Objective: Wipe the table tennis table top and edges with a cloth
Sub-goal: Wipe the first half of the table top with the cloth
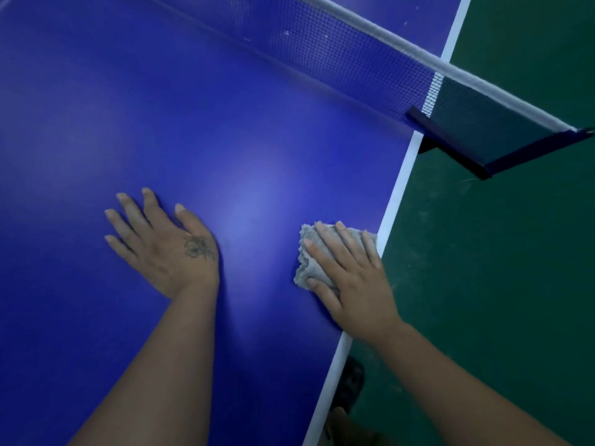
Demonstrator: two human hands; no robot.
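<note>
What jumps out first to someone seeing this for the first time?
The big blue table fills the view, its net crossing the top right. Near the table's white right edge, the right-hand grip presses a grey cloth flat; the left-hand grip rests spread on the bare blue to its left.

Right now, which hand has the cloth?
The right hand, pressing the grey cloth near the white edge line; the left hand lies flat directly on the blue tabletop.
</note>
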